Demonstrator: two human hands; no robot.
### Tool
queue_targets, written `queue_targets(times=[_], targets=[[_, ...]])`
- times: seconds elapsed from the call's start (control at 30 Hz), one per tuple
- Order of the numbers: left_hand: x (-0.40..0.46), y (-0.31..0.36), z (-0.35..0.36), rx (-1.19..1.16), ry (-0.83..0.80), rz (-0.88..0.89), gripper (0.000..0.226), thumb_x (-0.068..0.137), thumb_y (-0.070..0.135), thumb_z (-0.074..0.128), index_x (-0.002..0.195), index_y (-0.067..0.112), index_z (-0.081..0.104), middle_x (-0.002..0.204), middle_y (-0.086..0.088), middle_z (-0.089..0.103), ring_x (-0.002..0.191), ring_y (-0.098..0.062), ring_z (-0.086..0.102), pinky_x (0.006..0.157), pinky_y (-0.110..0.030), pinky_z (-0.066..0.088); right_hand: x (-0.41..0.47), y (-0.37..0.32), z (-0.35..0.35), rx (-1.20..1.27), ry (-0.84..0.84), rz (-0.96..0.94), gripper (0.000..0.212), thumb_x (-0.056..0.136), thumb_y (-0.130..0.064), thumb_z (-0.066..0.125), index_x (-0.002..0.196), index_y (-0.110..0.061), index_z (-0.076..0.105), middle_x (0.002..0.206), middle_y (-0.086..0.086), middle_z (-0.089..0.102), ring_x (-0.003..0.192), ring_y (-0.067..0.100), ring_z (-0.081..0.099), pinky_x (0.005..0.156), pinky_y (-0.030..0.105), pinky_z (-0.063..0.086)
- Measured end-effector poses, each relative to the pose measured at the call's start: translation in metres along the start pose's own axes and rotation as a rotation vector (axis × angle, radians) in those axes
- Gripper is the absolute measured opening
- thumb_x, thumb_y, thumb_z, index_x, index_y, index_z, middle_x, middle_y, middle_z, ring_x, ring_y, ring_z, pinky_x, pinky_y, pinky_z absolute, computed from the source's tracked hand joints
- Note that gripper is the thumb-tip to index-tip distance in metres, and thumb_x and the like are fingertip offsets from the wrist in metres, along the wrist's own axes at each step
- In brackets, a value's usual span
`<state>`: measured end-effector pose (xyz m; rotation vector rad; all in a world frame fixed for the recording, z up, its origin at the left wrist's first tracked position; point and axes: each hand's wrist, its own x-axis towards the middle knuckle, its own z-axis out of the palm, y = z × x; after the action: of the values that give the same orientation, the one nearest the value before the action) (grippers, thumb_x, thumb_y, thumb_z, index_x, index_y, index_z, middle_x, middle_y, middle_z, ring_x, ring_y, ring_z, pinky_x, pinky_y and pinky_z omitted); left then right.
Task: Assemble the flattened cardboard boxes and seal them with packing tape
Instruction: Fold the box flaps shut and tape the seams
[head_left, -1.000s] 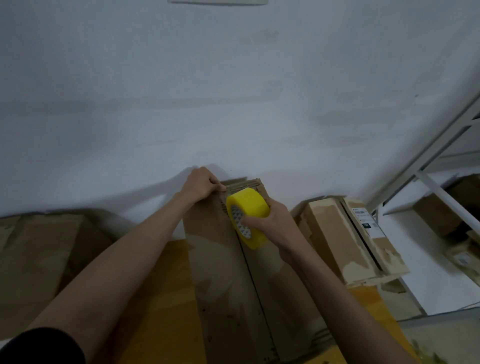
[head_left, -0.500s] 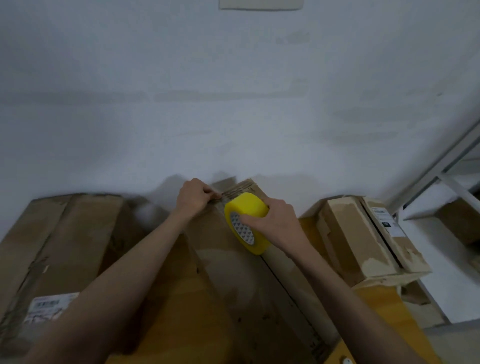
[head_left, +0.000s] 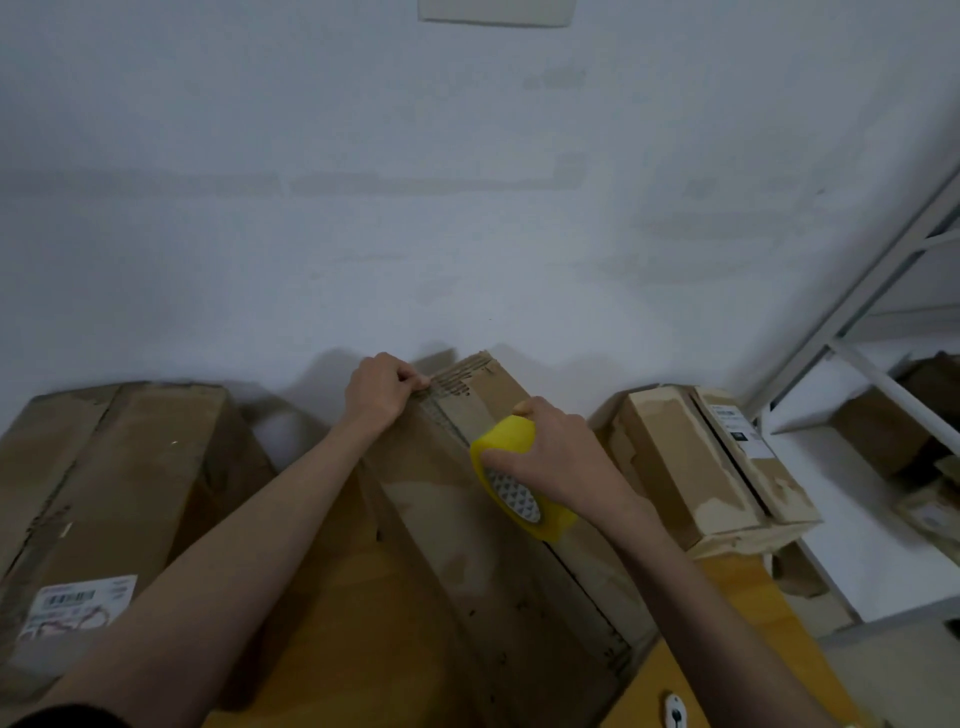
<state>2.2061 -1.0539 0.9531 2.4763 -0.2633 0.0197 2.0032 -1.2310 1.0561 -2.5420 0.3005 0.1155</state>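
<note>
Left hand grip pinched tape end at far edge of long brown cardboard box; right hand grip held yellow tape roll. Best: keep end anchored, pull roll near along centre seam, taut.

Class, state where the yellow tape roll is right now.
In the head view, the yellow tape roll sits right of centre, gripped by the right hand on the middle cardboard box.

Long brown cardboard box at centre, lying on the wooden table, running from near edge to far wall, slightly angled left at far end. Top flaps closed, dark seam along the right side. Worn, pale scuffed patches. Yellow packing tape roll on edge over the seam, past mid-length toward far end, patterned core facing near-left.
</note>
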Motion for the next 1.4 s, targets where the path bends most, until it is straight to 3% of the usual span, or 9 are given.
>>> queue_targets(times=[0.1, 0.17, 0.27, 0.37, 0.47, 0.7, 0.83, 1.1, 1.4], targets=[[-0.009, -0.004, 0.001, 0.048, 0.005, 0.134, 0.018, 0.094, 0.031, 0.067, 0.102, 0.020, 0.079, 0.101, -0.004, 0.077, 0.098, -0.026, 0.068, 0.077, -0.031, 0.046, 0.000, 0.004, 0.000, 0.062, -0.025, -0.034, 0.072, 0.080, -0.049, 0.072, 0.138, -0.023, 0.040, 0.097, -0.006, 0.056, 0.078, 0.011, 0.057, 0.064, 0.034, 0.051], [-0.017, -0.008, 0.000, 0.122, -0.018, 0.246, 0.030, 0.100, 0.028, 0.059, 0.124, 0.015, 0.070, 0.125, -0.008, 0.069, 0.118, -0.029, 0.061, 0.097, -0.036, 0.044, 0.001, 0.005, 0.001, 0.085, -0.036, -0.055, 0.071, 0.078, -0.044, 0.075, 0.137, -0.024, 0.040, 0.096, -0.008, 0.053, 0.075, 0.008, 0.056, 0.059, 0.029, 0.043], [-0.031, -0.015, -0.003, 0.214, -0.122, 0.440, 0.043, 0.107, 0.032, 0.042, 0.146, 0.017, 0.051, 0.152, 0.000, 0.047, 0.142, -0.017, 0.041, 0.117, -0.027, 0.028, 0.002, 0.009, 0.003, 0.116, -0.025, -0.082, 0.071, 0.078, -0.041, 0.075, 0.137, -0.026, 0.039, 0.099, -0.009, 0.052, 0.077, 0.011, 0.054, 0.061, 0.027, 0.039], [-0.043, -0.022, -0.006, 0.288, -0.305, 0.538, 0.060, 0.104, 0.049, 0.018, 0.158, 0.023, 0.023, 0.163, 0.014, 0.014, 0.149, 0.001, 0.012, 0.119, -0.013, 0.001, 0.000, 0.015, 0.005, 0.153, -0.001, -0.094, 0.072, 0.079, -0.041, 0.076, 0.139, -0.027, 0.037, 0.118, -0.002, 0.055, 0.092, 0.017, 0.056, 0.068, 0.031, 0.047], [-0.044, -0.027, -0.007, 0.326, -0.380, 0.572, 0.068, 0.100, 0.057, 0.007, 0.160, 0.025, 0.005, 0.163, 0.017, -0.003, 0.149, 0.005, -0.004, 0.119, -0.014, -0.007, -0.008, 0.025, 0.007, 0.177, 0.019, -0.112, 0.077, 0.079, -0.041, 0.077, 0.142, -0.029, 0.034, 0.128, -0.004, 0.050, 0.107, 0.020, 0.056, 0.077, 0.034, 0.050], [-0.042, -0.042, -0.001, 0.325, -0.399, 0.579, 0.071, 0.098, 0.064, -0.001, 0.159, 0.029, -0.005, 0.166, 0.014, -0.008, 0.149, 0.005, -0.010, 0.125, -0.027, -0.002, -0.040, 0.058, 0.036, 0.298, 0.099, -0.140, 0.057, 0.082, -0.032, 0.078, 0.121, -0.036, 0.036, 0.115, -0.012, 0.045, 0.103, 0.009, 0.049, 0.079, 0.021, 0.046], [-0.040, -0.042, 0.003, 0.311, -0.362, 0.584, 0.074, 0.096, 0.068, -0.004, 0.159, 0.030, -0.003, 0.166, 0.013, -0.004, 0.150, 0.004, -0.006, 0.125, -0.028, 0.001, -0.038, 0.044, 0.035, 0.325, 0.240, -0.202, 0.054, 0.084, -0.034, 0.075, 0.126, -0.035, 0.041, 0.112, -0.016, 0.044, 0.098, 0.002, 0.047, 0.072, 0.012, 0.042], [-0.041, -0.037, 0.007, 0.321, -0.338, 0.613, 0.064, 0.103, 0.053, 0.008, 0.160, 0.027, -0.004, 0.167, 0.007, 0.003, 0.153, -0.007, 0.004, 0.126, -0.031, 0.004, -0.041, 0.023, 0.010, 0.351, 0.324, -0.208, 0.057, 0.072, -0.060, 0.065, 0.120, -0.042, 0.041, 0.098, -0.026, 0.048, 0.089, 0.008, 0.057, 0.070, 0.039, 0.059], [-0.027, -0.045, 0.013, 0.373, -0.341, 0.643, 0.062, 0.106, 0.044, 0.020, 0.160, 0.021, 0.000, 0.167, 0.005, 0.000, 0.153, -0.009, 0.001, 0.125, -0.033, 0.002, -0.032, 0.021, 0.031, 0.343, 0.355, -0.174, 0.052, 0.080, -0.045, 0.072, 0.121, -0.036, 0.041, 0.094, -0.026, 0.046, 0.084, 0.006, 0.055, 0.068, 0.044, 0.058]])
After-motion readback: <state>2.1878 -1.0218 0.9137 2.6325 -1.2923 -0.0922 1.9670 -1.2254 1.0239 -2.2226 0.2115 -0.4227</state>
